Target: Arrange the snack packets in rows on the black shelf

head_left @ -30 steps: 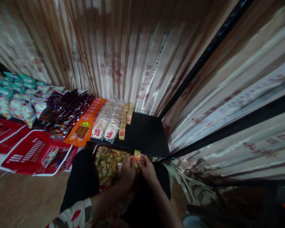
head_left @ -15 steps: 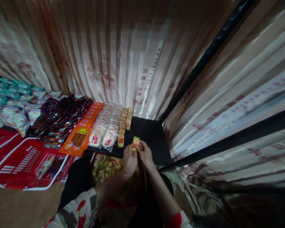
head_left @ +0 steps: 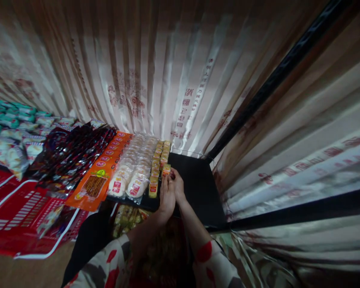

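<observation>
On the black shelf, my left hand and my right hand are pressed close together. Their fingertips hold a small yellow snack packet with an orange-red label, at the near end of the right-hand row of like packets. Just left of it runs another row of yellow snack packets, reaching a little nearer to me. My fingers partly hide the held packet's lower side. Below the shelf edge, between my legs, more yellow packets lie in a container partly covered by my forearms.
Leftward on the shelf are rows of round white wrapped crackers, an orange bag of stick snacks, dark shiny packets, and white and green bags. A red basket stands at lower left. Pleated curtains and a black post bound the shelf.
Both hands have moved forward over the shelf with the yellow packet, bringing it to the near end of the right row. The hands are now closer together, and the view has shifted slightly.
</observation>
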`<state>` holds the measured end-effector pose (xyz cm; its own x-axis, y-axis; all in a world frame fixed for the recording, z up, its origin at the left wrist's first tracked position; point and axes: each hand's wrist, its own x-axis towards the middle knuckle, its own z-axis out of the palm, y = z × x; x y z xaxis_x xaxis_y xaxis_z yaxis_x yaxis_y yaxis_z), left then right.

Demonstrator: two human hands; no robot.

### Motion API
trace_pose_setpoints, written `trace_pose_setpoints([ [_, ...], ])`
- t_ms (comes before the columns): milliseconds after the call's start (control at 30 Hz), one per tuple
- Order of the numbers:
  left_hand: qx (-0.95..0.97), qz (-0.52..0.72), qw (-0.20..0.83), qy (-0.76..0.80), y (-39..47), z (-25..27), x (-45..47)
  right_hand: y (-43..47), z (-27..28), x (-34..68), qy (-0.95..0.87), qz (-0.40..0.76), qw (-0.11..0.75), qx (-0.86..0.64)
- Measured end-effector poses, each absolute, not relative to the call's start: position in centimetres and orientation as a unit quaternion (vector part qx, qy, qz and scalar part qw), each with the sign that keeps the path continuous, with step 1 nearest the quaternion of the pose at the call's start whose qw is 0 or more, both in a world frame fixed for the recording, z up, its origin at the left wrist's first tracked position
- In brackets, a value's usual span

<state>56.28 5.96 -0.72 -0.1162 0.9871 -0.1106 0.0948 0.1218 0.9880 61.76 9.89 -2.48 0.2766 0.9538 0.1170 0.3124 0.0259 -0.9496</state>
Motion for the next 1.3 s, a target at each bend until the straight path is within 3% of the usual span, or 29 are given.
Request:
trace_pose_setpoints([
  [300,0.465,0.496,0.466,0.567,10.6,-1.2,58.9,11.7,-3.3,61.7,-0.552,0.284,0.452,-0.640],
  [500,0.453,0.496,0.457,0.583,8.9,-2.4,57.2,12.2,-3.4,61.3,-0.544,0.301,0.451,-0.640],
  [867,0.444,0.454,0.449,0.628,6.1,-0.1,55.7,8.9,-3.5,61.3,-0.481,0.305,0.494,-0.657],
  [1067,0.492,0.468,0.439,0.589,-0.6,0.5,54.4,2.2,-2.6,60.6,-0.430,0.339,0.555,-0.626],
  [1200,0.518,0.464,0.439,0.569,-6.1,-0.8,53.0,-3.7,-3.7,60.4,-0.464,0.318,0.515,-0.647],
  [1300,0.505,0.404,0.481,0.591,-8.4,-2.7,52.0,-7.0,-5.8,60.4,-0.522,0.293,0.434,-0.673],
])
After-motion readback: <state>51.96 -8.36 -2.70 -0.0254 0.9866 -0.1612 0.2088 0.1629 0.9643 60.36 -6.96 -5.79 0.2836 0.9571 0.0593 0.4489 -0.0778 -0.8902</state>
